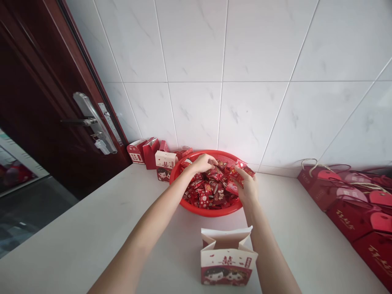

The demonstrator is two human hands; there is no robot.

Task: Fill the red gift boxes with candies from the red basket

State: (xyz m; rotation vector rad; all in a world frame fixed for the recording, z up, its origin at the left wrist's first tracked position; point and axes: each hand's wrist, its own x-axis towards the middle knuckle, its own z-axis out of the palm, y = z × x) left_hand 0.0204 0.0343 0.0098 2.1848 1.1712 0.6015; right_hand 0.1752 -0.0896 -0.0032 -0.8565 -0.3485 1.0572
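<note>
At one red basket (211, 212), left hand (204, 163), grip unclear, right hand (248, 185) grasping red packets (241, 164)

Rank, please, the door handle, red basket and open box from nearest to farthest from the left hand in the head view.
1. Red basket, directly beneath the left hand.
2. Open box, nearer the camera.
3. Door handle, far left.

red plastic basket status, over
Left hand over shiny red packets in basket; right hand holding some; open cream-and-red paper box nearer, blocking neither hand.
</note>
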